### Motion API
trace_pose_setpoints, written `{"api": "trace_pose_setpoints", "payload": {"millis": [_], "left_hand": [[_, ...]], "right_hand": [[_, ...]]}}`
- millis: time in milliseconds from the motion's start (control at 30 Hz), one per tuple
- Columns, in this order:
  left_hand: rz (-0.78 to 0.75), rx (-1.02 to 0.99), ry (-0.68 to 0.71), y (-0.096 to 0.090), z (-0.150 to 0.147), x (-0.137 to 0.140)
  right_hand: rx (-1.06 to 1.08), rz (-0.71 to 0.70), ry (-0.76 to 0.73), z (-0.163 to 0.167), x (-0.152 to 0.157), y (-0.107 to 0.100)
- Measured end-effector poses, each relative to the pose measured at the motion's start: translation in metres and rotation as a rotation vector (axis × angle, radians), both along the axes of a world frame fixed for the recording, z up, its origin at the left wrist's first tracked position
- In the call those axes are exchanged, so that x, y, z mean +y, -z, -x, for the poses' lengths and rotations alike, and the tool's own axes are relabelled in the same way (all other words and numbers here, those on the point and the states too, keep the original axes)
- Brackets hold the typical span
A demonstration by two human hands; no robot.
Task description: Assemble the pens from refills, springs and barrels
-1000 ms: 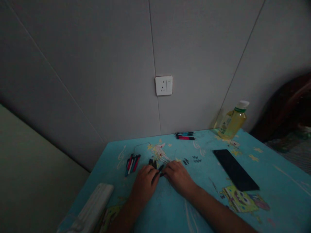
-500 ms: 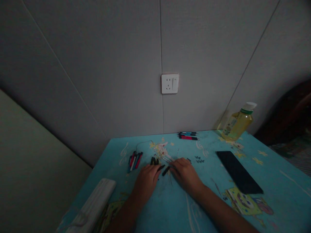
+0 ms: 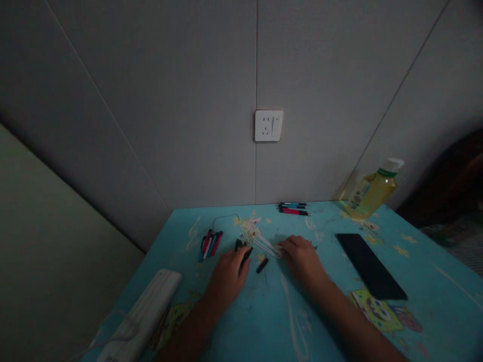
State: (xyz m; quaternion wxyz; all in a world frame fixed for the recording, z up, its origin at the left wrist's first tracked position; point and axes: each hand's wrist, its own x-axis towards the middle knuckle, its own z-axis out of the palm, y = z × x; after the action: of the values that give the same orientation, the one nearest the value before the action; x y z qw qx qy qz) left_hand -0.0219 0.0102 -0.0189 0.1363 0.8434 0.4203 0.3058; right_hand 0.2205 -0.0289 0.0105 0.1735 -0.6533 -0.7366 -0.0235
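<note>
- Clear plastic bottle (image 3: 373, 193) with a white cap and green neck band: yellow liquid inside, at the far right of my blue, cartoon-printed desk (image 3: 260, 322).
- Flat black rectangular slab (image 3: 370, 266): right of my right hand (image 3: 302, 261).
- Long white bar-shaped block (image 3: 141, 311): on my left.
- Bunch of red, blue and white pens (image 3: 210, 245): beyond my left hand (image 3: 227, 274); a row of red and blue pens (image 3: 293, 209) lies by the wall.
- Slim black tube (image 3: 246, 254): slanted, clamped in my left fingers.
- Short black cylinder (image 3: 262, 265): loose between my hands.
- Thin white rods (image 3: 266, 245): at my right fingertips; whether those fingers grip, I can't tell.
</note>
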Motion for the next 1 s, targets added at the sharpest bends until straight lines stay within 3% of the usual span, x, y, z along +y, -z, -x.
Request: {"api": "trace_pose_setpoints", "payload": {"millis": [133,200,567,1000], "left_hand": [[-0.023,0.026,0.024,0.000,-0.001,-0.002],[-0.025,0.037,0.033,-0.001,-0.001,-0.003],[0.009,0.040,0.030,0.002,-0.001,-0.001],[0.064,0.020,0.022,0.001,-0.001,0.000]], "right_hand": [[-0.051,-0.038,0.236,-0.041,0.002,-0.007],[-0.069,-0.026,0.284,-0.053,0.003,-0.007],[-0.059,0.122,0.142,-0.016,0.000,0.004],[-0.100,0.213,0.138,-0.007,-0.002,0.004]]}}
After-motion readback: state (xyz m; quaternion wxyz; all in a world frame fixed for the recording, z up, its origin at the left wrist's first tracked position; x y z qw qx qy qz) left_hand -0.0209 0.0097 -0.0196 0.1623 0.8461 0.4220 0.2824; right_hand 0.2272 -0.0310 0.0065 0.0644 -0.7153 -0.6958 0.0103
